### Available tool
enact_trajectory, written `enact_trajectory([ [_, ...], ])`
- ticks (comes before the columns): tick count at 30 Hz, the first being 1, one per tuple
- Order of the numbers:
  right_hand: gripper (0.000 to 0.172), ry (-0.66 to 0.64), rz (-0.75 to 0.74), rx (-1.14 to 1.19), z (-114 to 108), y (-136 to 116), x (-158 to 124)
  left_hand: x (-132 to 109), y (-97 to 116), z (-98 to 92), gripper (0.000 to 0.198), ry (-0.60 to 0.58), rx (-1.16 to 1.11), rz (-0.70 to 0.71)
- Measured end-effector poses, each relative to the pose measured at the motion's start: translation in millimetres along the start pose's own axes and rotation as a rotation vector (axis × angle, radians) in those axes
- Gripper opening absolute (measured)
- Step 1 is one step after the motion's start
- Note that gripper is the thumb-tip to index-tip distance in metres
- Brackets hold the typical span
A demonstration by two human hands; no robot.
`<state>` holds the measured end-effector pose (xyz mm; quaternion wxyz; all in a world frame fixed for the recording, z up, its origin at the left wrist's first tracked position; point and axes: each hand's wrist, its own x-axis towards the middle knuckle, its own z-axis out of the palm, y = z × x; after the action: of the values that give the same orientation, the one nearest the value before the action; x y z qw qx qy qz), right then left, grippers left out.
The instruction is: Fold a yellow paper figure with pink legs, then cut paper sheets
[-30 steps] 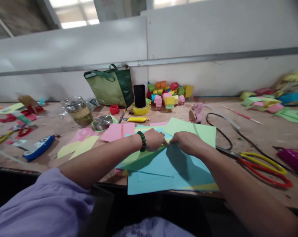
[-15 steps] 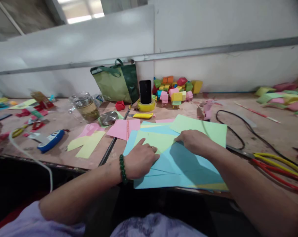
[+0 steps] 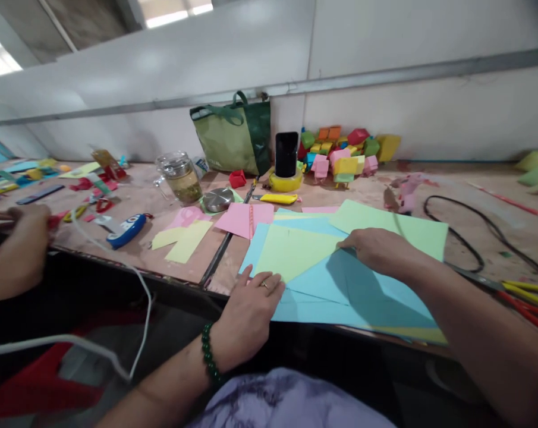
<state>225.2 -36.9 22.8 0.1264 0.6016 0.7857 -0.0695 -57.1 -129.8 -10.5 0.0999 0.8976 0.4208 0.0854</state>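
Observation:
A light green sheet of paper [image 3: 290, 249] lies on top of several blue sheets [image 3: 384, 297] at the table's front edge. My left hand [image 3: 253, 306] rests at its lower left corner, fingers stretched out and fairly flat, with a ring and a green bead bracelet. At the sheet's right end, my right hand [image 3: 378, 252] has its fingers bent together on the corner; the thumb is mostly hidden. Another light green sheet [image 3: 398, 226] lies behind my right hand. Left of the stack are a pink paper [image 3: 244, 219] and yellow paper strips [image 3: 188, 241].
Behind the papers are a yellow utility knife [image 3: 277, 198], a phone [image 3: 286, 154], folded paper blocks [image 3: 340, 154], a green bag [image 3: 233, 137] and a glass mug [image 3: 182, 181]. Scissors [image 3: 527, 297] lie at right. Another person's hand [image 3: 23, 244] is at far left, near a white cable [image 3: 112, 249].
My left hand has drawn back toward the table's front edge, uncovering more of the green sheet. My right hand stays at its corner. The view has swung left, showing more of the other person's hand.

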Motion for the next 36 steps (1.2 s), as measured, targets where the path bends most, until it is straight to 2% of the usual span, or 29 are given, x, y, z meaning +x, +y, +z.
enact_trajectory([
  [2, 0.056, -0.006, 0.003, -0.013, 0.5, -1.0, -0.5, -4.4, -11.0, 0.5, 0.055, 0.084, -0.102, 0.026],
  [6, 0.055, -0.005, 0.008, -0.02, 1.3, -4.5, -2.8, -4.2, -30.9, -13.2, 0.043, 0.479, -0.312, -0.06],
  [7, 0.055, 0.0, 0.007, -0.018, 1.8, -5.2, -3.2, -0.6, -31.4, -17.6, 0.039, 0.538, -0.313, -0.071],
  [8, 0.055, 0.006, 0.008, -0.018, 2.3, -5.8, -3.4, 4.5, -29.3, -21.1, 0.036, 0.544, -0.288, -0.059],
  [9, 0.054, 0.016, 0.009, -0.021, 3.0, -6.0, -3.4, 10.7, -24.9, -23.2, 0.034, 0.512, -0.243, -0.035],
  [11, 0.052, 0.04, 0.006, -0.03, 4.4, -5.7, -3.3, 25.1, -11.1, -22.1, 0.037, 0.343, -0.128, 0.041],
  [14, 0.047, 0.074, -0.014, -0.042, 5.3, -6.4, -5.6, 43.5, 11.2, -10.3, 0.057, 0.103, -0.054, 0.104],
  [16, 0.043, 0.106, -0.03, -0.054, 5.4, -11.7, -10.9, 50.0, 20.9, -1.4, 0.065, 0.043, -0.033, 0.108],
  [19, 0.042, 0.177, -0.121, -0.078, 8.2, -29.8, -22.7, 52.0, 26.0, 7.1, 0.069, 0.062, -0.011, 0.085],
  [21, 0.042, 0.19, -0.247, -0.079, 13.1, -43.1, -29.2, 50.7, 25.6, 10.1, 0.071, 0.083, -0.009, 0.087],
  [24, 0.035, 0.231, -0.351, -0.091, 21.5, -49.9, -32.2, 48.6, 23.3, 13.2, 0.076, 0.095, -0.021, 0.083],
  [31, 0.032, 0.219, -0.116, -0.117, 24.4, -18.3, -25.6, 46.5, 18.9, 17.7, 0.076, 0.068, -0.058, 0.062],
  [36, 0.039, 0.225, 0.026, -0.113, 24.7, -5.0, -27.3, 45.0, 18.6, 16.9, 0.075, 0.055, -0.089, 0.058],
])
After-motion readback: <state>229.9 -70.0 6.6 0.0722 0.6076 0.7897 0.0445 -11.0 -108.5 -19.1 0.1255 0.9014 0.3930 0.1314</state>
